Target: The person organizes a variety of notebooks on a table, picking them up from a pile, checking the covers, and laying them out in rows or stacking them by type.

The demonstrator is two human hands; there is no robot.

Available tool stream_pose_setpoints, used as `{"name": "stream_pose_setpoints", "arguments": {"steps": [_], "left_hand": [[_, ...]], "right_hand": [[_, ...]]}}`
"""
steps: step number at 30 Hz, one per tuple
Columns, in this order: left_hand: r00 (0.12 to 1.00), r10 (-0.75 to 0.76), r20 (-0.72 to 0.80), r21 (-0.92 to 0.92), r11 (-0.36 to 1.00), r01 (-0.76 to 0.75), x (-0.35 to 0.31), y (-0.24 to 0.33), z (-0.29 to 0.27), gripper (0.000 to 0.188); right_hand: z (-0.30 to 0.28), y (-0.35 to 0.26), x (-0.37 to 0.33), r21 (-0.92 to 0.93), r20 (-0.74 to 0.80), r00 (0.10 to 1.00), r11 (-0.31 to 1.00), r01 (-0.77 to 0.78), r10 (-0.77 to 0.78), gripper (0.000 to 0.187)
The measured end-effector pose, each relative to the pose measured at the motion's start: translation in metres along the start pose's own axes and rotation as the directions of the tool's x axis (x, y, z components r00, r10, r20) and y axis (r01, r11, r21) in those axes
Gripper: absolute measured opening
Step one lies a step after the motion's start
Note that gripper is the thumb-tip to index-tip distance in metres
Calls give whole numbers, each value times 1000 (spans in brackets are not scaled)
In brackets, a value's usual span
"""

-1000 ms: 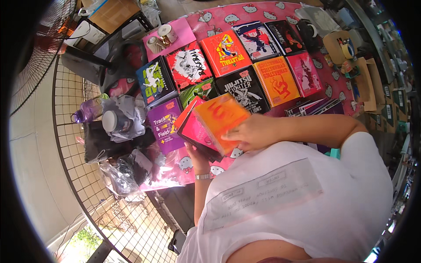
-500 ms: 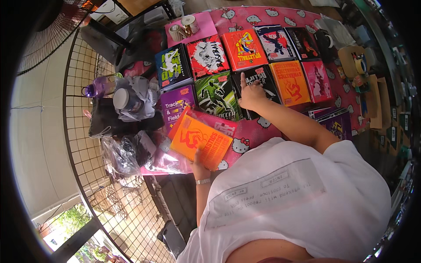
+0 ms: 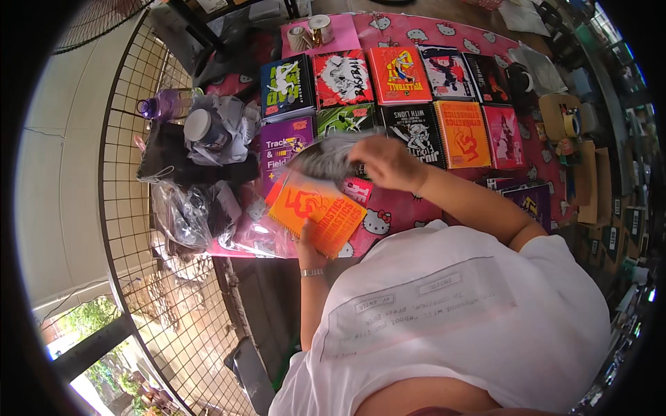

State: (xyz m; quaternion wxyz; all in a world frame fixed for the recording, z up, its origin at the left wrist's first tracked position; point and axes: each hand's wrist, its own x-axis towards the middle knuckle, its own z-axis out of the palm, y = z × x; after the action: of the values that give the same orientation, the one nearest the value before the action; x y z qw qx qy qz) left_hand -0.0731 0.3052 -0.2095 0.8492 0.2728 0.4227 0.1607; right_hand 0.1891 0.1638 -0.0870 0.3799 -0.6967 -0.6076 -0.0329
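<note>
My left hand (image 3: 309,239) is closed on the near edge of a small fanned stack of spiral notebooks. An orange notebook (image 3: 316,211) with a red gymnast figure is on top, and a pink-red notebook (image 3: 359,188) shows from under it. My right hand (image 3: 385,163) grips a black notebook (image 3: 325,156), smeared by motion and tilted over the far edge of that stack. It partly covers a green soccer notebook (image 3: 345,120) on the table. Right of that lies another black notebook (image 3: 413,132) with a white fighter figure.
Two rows of sports notebooks, among them a red volleyball one (image 3: 400,75) and a purple one (image 3: 279,145), cover the pink patterned table (image 3: 444,31). A purple bottle (image 3: 166,104), a lidded jar (image 3: 202,128) and plastic bags (image 3: 182,211) crowd the left side. Tape (image 3: 571,125) lies right.
My right hand has picked up a black notebook from the near row and carried it left toward the stack. A similar black notebook now shows in that spot. My left hand keeps its hold.
</note>
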Motion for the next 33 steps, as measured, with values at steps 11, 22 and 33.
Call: {"name": "stream_pose_setpoints", "arguments": {"steps": [11, 22, 33], "left_hand": [[992, 117, -54, -61, 991, -120, -4, -4, 2, 27], [996, 57, 66, -215, 976, -41, -1, 11, -64, 46], [993, -103, 61, -67, 992, 107, 25, 34, -55, 65]], "right_hand": [[75, 45, -50, -66, 393, 884, 967, -247, 252, 73], [39, 18, -26, 7, -46, 970, 971, -240, 240, 30], [131, -13, 107, 299, 631, 729, 950, 88, -266, 22]]}}
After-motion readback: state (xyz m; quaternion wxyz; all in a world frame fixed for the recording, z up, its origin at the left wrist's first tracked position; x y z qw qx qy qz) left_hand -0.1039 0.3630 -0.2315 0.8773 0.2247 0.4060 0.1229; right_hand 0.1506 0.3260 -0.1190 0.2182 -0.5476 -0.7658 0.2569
